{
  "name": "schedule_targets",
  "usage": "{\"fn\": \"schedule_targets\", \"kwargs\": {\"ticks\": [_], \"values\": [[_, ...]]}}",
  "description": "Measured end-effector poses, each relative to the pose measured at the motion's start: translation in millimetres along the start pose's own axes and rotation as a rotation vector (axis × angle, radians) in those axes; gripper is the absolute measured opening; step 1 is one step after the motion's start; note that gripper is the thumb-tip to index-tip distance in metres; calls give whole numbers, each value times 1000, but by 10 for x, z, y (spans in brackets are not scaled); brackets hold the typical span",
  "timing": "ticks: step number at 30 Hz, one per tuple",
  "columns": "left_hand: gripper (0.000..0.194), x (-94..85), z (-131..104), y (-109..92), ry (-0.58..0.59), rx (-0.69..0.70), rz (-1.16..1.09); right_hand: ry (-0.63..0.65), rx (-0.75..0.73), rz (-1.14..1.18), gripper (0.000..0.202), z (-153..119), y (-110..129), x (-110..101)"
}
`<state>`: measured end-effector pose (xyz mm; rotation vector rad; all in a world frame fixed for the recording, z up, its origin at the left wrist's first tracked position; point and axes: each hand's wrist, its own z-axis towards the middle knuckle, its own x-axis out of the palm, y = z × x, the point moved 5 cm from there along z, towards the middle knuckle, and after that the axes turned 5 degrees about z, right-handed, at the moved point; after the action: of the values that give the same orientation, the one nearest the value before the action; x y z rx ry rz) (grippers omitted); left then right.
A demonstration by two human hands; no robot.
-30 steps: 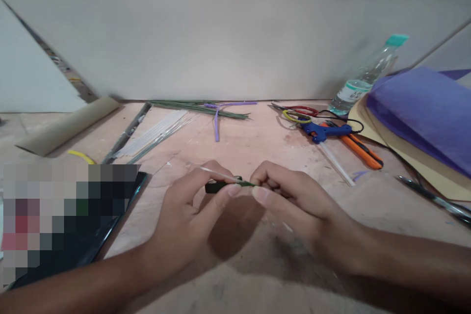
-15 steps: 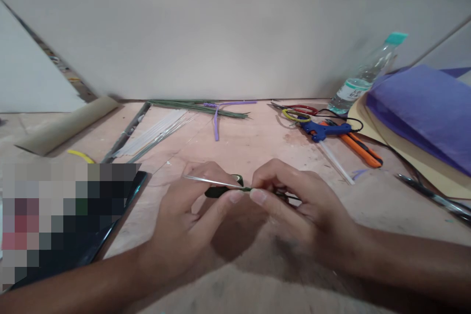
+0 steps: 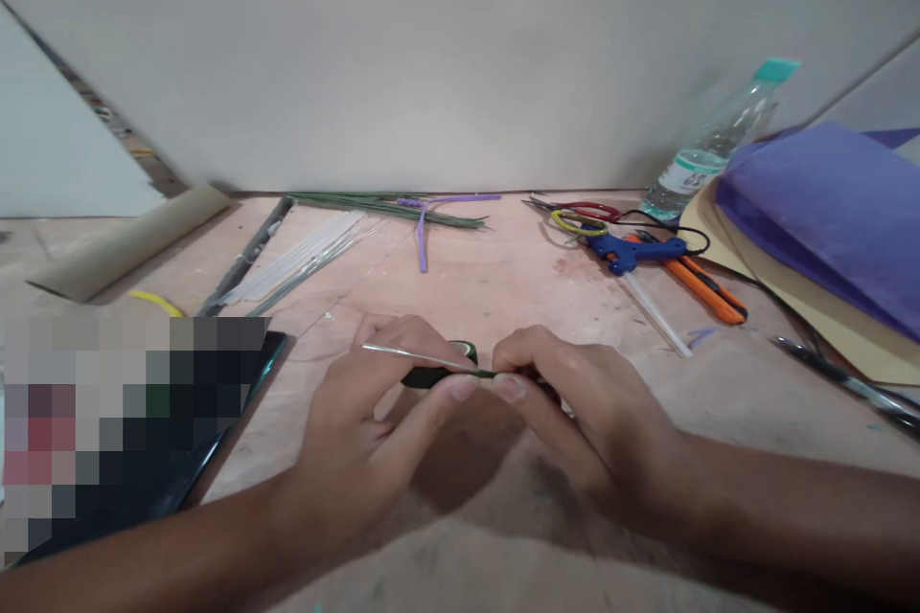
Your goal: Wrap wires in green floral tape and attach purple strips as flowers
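Thin silvery wire [image 3: 402, 353] with a dark green wrapped section [image 3: 487, 374] is spanning the gap between both hands in the head view, above the pale pinkish tabletop [image 3: 495, 292]. Bare left hand [image 3: 359, 402] is angling in from the lower left, its thumb and index finger closing in a narrow pinch beside the green section; the wire's bare end is slanting up and leftward across the index finger. Round dark green tape roll [image 3: 429, 375] is showing between that thumb and index finger, though its grip is partly hidden. Bare right hand [image 3: 604, 412] is reaching in from the right, its forearm running nearly level, its index finger bending over and its thumb pointing leftward, both pinching the green section. Its remaining fingers are curling beneath, mostly out of sight. Both thumb tips are facing each other, just apart.
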<state>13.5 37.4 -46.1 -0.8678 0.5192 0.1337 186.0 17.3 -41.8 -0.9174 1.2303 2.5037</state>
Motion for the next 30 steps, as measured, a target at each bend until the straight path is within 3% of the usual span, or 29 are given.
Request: {"fn": "schedule_targets", "kwargs": {"ticks": [10, 22, 30], "values": [[13, -2, -18, 22, -27, -26, -4, 34, 34, -29, 15, -15, -3, 32], [20, 32, -13, 60, 16, -62, -214, 83, 104, 108, 21, -3, 5, 24], [13, 16, -3, 52, 4, -120, -97, 54, 79, 12, 6, 4, -9, 8]]}}
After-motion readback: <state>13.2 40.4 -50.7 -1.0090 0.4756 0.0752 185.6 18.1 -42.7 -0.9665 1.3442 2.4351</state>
